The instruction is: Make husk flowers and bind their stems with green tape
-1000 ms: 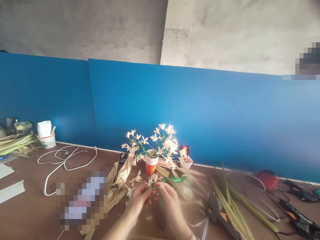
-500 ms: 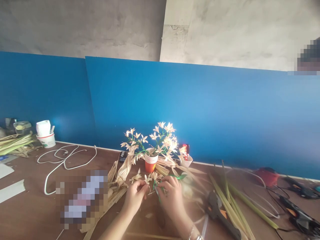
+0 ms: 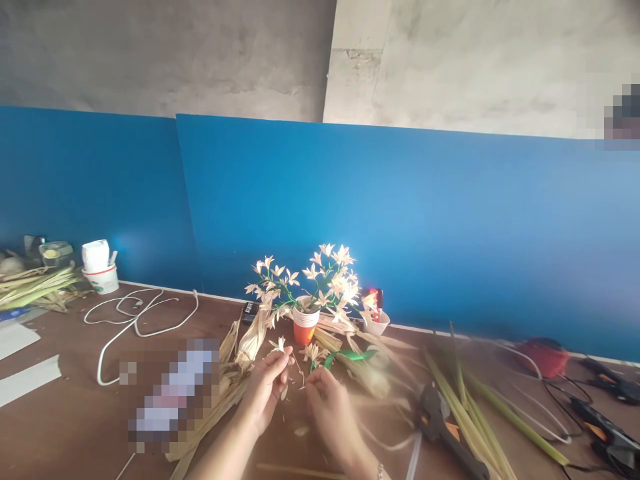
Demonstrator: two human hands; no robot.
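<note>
My left hand [image 3: 267, 383] is closed, thumb and fingertips pinching a small pale husk flower with a thin stem; a pale petal shows above the fingertips. Close beside it, my right hand [image 3: 333, 403] is closed around the lower part of a flower sprig [image 3: 314, 353] with a green-wrapped stem, mostly hidden by the fingers. Green tape [image 3: 357, 355] curls out just above that hand. Another pale flower [image 3: 279, 344] shows behind my left fingertips. Beyond both hands stands an orange and white paper cup [image 3: 305, 327] full of pale flowers [image 3: 340, 283] on green stems.
Dry corn husks [image 3: 253, 340] lie around the cup. A black glue gun [image 3: 445, 427] and green stalks [image 3: 470, 407] lie to the right, with more tools and cables beyond. A white cable [image 3: 107, 347] loops at the left. A blue partition [image 3: 390, 220] borders the table.
My left hand has tilted up and drawn slightly away from my right, with the flower between its fingers. My right hand has moved slightly down and left, uncovering more of the green tape.
</note>
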